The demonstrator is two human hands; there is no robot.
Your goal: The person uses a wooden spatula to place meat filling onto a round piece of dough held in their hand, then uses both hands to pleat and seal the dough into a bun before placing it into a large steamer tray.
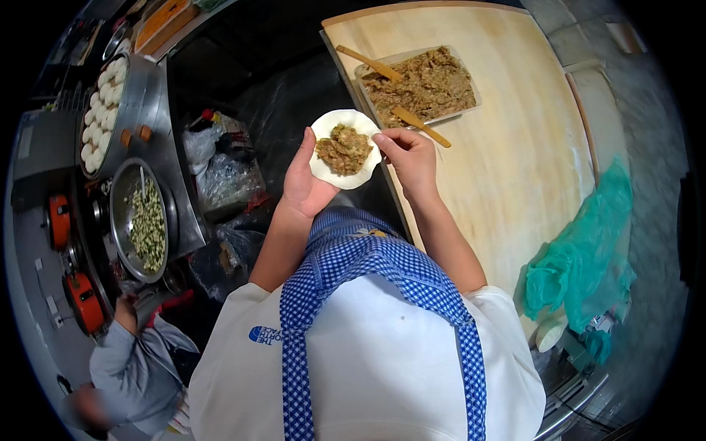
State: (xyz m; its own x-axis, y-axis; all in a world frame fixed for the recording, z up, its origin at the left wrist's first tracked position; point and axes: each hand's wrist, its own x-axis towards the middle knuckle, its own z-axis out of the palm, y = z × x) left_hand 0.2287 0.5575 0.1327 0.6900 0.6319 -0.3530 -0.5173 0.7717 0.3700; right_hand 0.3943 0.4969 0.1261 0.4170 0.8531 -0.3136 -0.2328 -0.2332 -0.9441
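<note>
A thin round dough wrapper (331, 120) with a wavy edge lies on my left hand (306, 182), whose thumb is up at its rim. A heap of minced filling (345, 150) sits at its middle. My right hand (411, 160) pinches the wrapper's right edge between thumb and fingers. Beyond that hand, a clear rectangular tray (479, 95) of minced filling stands on the wooden worktop. Two wooden spatulas, one at the tray's upper left (367, 62) and one at its lower edge (424, 128), rest partly in the filling.
Left are a large round steamer (128, 93) of white buns and a metal bowl (117, 220) of chopped vegetables on a steel counter. A green plastic bag (584, 253) lies at the worktop's right (513, 165). A co-worker in a grey sleeve (121, 364) is at lower left.
</note>
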